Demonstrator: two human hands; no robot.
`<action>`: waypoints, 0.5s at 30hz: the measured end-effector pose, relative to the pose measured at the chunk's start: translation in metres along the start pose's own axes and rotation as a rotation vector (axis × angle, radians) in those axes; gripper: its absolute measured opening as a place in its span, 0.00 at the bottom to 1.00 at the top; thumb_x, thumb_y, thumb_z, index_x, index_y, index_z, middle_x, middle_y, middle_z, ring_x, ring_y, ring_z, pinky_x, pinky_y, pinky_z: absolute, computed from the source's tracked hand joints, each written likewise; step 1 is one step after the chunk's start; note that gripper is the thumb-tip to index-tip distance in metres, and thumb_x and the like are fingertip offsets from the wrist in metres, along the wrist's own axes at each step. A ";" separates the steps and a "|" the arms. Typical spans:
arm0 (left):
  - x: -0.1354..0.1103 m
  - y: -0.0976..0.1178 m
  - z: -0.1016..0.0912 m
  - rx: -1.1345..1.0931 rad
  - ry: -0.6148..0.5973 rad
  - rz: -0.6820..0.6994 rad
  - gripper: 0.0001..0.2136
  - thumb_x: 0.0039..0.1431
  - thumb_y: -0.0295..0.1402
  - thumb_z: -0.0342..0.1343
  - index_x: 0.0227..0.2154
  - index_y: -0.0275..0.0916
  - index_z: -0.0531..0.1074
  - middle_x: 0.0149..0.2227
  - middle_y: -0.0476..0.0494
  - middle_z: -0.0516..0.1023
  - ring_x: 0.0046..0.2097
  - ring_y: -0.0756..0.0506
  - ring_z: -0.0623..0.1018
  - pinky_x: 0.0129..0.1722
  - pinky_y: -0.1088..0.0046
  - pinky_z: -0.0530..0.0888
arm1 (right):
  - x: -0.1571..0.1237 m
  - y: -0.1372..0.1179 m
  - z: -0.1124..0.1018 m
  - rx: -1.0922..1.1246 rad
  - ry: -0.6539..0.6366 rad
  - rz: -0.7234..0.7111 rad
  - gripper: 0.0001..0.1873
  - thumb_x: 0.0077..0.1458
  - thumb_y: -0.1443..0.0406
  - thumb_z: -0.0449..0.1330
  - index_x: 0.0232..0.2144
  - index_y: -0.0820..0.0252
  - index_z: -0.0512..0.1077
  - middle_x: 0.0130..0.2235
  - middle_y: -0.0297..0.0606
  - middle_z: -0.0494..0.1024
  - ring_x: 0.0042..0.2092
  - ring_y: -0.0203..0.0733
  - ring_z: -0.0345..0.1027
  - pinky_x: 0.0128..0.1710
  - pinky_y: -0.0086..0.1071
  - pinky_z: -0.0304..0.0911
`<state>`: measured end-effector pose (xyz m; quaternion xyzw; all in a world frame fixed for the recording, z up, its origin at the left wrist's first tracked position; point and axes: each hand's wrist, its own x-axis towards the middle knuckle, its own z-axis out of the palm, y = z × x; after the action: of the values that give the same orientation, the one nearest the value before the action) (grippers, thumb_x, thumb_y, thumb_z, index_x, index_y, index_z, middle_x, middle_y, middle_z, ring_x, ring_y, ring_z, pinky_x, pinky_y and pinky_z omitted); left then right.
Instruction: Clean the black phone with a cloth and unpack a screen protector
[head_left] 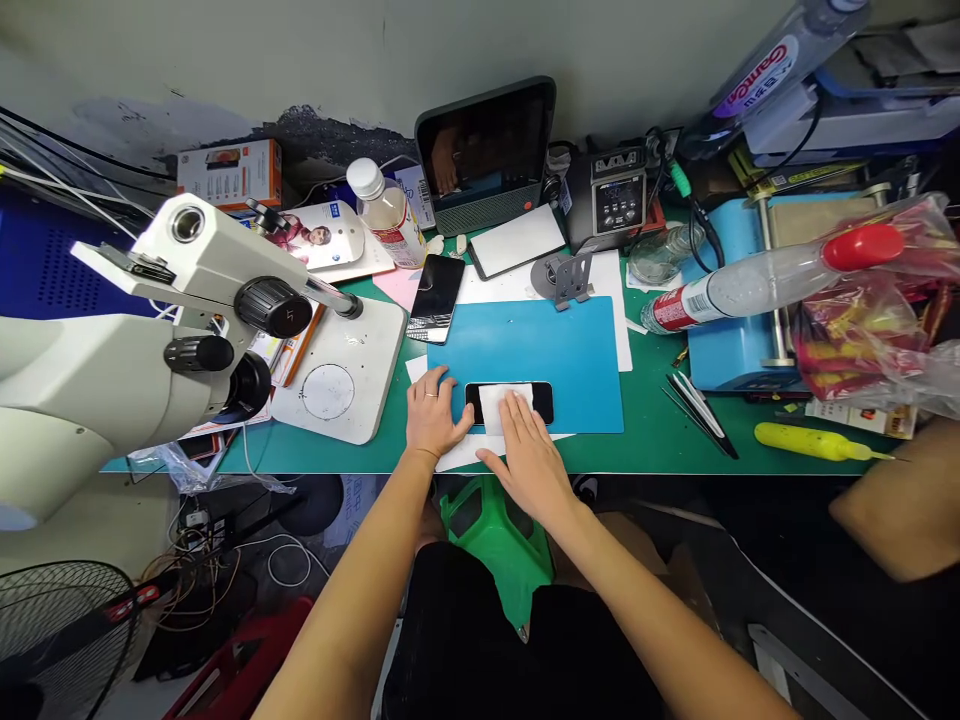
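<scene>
A smartphone (544, 400) with a dark screen lies lengthwise on the blue mat (525, 335), near its front edge. Across the middle of the screen is a white wipe (492, 408), possibly paper or cloth. My right hand (529, 455) presses flat on the wipe, fingers stretched out and thumb apart. At the phone's left end, my left hand (435, 415) rests on the mat with its fingers spread, and its thumb is at the phone's edge. A ring shows on one left finger. White paper (465, 455) sticks out below the mat.
A microscope (217, 290) stands left. Behind the mat are another phone (436, 297), a white panel (517, 242), a metal stand (574, 280) and a tablet (487, 150). Tweezers (701, 412), a yellow-handled tool (814, 440) and a bottle (772, 285) are right.
</scene>
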<state>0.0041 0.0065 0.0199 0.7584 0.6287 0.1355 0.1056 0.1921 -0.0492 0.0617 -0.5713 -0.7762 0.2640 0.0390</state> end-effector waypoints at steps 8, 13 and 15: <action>0.000 0.000 0.000 0.003 0.001 -0.008 0.15 0.57 0.40 0.55 0.44 0.37 0.71 0.57 0.30 0.71 0.58 0.32 0.70 0.53 0.55 0.65 | -0.002 0.015 0.004 -0.048 0.033 0.104 0.46 0.66 0.46 0.43 0.71 0.72 0.33 0.72 0.55 0.43 0.73 0.54 0.34 0.68 0.52 0.44; 0.000 0.001 -0.001 0.005 0.017 -0.002 0.16 0.57 0.39 0.55 0.44 0.36 0.71 0.57 0.30 0.71 0.57 0.32 0.70 0.53 0.54 0.66 | 0.002 0.020 0.000 -0.050 0.047 0.139 0.46 0.66 0.46 0.42 0.71 0.71 0.31 0.72 0.55 0.40 0.73 0.56 0.33 0.68 0.53 0.44; 0.001 0.000 -0.001 0.009 0.006 -0.010 0.15 0.57 0.40 0.55 0.44 0.36 0.72 0.57 0.30 0.71 0.57 0.32 0.70 0.53 0.54 0.66 | -0.003 0.019 0.001 -0.053 0.045 0.135 0.46 0.66 0.46 0.42 0.71 0.69 0.29 0.72 0.54 0.40 0.72 0.55 0.34 0.68 0.53 0.45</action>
<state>0.0043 0.0070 0.0210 0.7554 0.6333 0.1343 0.1009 0.2095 -0.0480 0.0530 -0.6290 -0.7414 0.2324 0.0232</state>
